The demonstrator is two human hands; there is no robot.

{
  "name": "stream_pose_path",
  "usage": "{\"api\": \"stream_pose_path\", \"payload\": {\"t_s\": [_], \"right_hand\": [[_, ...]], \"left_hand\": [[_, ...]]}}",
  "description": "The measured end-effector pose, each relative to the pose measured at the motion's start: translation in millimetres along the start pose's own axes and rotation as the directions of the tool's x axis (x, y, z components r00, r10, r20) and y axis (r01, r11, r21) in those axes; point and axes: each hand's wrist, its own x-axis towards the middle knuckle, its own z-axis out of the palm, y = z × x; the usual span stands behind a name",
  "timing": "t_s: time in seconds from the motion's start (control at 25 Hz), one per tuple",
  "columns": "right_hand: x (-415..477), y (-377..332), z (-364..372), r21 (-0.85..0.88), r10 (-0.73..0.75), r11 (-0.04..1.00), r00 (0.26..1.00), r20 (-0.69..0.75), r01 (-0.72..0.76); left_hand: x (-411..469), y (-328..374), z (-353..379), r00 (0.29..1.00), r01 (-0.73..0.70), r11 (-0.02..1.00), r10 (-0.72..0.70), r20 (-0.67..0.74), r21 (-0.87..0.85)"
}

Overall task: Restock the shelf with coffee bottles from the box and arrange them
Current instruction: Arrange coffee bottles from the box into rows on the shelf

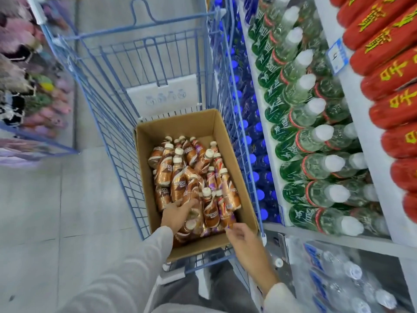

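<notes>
An open cardboard box point(158, 199) sits in a blue wire cart point(108, 114) and holds several brown coffee bottles point(178, 181) with cream caps, some upright, some lying. My left hand point(176, 214) is down inside the box at its near end, fingers curled over a lying coffee bottle whose cap point(190, 223) shows beside my thumb. My right hand point(244, 243) hovers over the box's near right corner with fingers loosely apart and nothing in them, its fingertips close to a bottle's base. The shelf spot for coffee bottles is not in view.
Shelves point(270, 132) run along the right, tight against the cart: blue-capped bottles point(252, 154) lowest, green bottles with white caps point(316, 141), red packages point(394, 86) above. Wrapped packs of clear water bottles point(338, 279) lie at the lower right. Tiled floor point(45, 211) spreads left.
</notes>
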Motion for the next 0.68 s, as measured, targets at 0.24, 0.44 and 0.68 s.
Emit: {"api": "stream_pose_path", "payload": {"t_s": [0.24, 0.44, 0.68], "right_hand": [[137.5, 22.2, 60.7, -0.125, 0.083, 0.989, 0.996, 0.025, -0.079], [144.7, -3.1, 100.2, -0.324, 0.103, 0.937, 0.989, -0.102, -0.131], [125.1, 6.5, 99.0, -0.169, -0.010, 0.985, 0.980, -0.197, -0.024]], "left_hand": [[-65.9, -20.0, -43.3, 0.996, 0.053, 0.914, -0.017, 0.093, -0.402], [-103.1, -49.2, -63.0, 0.992, 0.055, 0.889, 0.001, 0.123, -0.454], [-110.4, -32.3, -63.9, 0.978, -0.020, 0.938, 0.090, 0.187, -0.346]]}}
